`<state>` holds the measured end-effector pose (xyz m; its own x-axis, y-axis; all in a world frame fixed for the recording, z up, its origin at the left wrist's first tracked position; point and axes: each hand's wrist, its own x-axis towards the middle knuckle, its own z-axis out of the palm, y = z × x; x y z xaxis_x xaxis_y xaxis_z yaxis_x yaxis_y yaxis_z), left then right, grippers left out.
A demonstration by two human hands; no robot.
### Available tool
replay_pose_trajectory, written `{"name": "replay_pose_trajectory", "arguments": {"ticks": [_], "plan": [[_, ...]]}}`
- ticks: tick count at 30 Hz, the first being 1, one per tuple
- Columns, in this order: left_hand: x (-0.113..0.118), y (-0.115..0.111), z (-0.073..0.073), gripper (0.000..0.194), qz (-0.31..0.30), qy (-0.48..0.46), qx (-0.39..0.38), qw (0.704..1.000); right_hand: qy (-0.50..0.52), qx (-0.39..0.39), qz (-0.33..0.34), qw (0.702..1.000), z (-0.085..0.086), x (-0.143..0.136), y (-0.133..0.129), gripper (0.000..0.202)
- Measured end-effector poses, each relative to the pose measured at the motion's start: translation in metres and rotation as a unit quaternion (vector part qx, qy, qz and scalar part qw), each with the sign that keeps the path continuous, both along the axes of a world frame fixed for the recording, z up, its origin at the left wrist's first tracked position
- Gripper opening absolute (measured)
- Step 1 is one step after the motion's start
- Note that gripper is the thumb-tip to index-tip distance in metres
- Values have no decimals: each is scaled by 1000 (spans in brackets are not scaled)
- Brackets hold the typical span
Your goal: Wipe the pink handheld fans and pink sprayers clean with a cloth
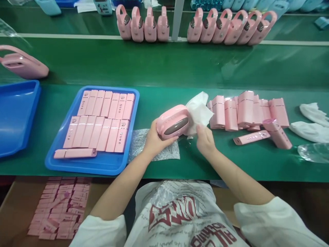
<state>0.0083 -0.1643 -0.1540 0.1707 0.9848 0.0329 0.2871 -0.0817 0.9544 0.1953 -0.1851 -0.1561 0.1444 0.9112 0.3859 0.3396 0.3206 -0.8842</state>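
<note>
My left hand [156, 139] is wrapped round a pink device [172, 121] with a dark oval panel, held above the table. Beneath it lies a sheet of clear bubble wrap [167, 152]. Just to the right, my right hand [205, 139] pinches a white cloth [199, 109], which touches the right end of the device. A blue tray [89, 167] at the left holds rows of slim pink units [95, 133]. Right of the cloth stands a cluster of similar pink units [245, 108], with a couple lying in front of it.
Pink devices with handles [150, 25] line the shelf at the back. Another pink device [25, 63] and a second blue tray [17, 116] are at far left. White cloths [312, 132] and a clear plastic item [313, 152] lie at far right. Below the table, a box holds many pink units [60, 212].
</note>
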Motion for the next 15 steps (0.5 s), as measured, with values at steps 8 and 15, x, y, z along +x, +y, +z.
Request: {"name": "replay_pose_trajectory", "arguments": {"ticks": [8,15], "plan": [[1,2,-1,73,4,5,8,1000,-378,180,16,908,-6,-30,-5,36],[5,2,-6,79,5,9,20,1000,-291,94,-48,951,-4,-30,-4,37]]}}
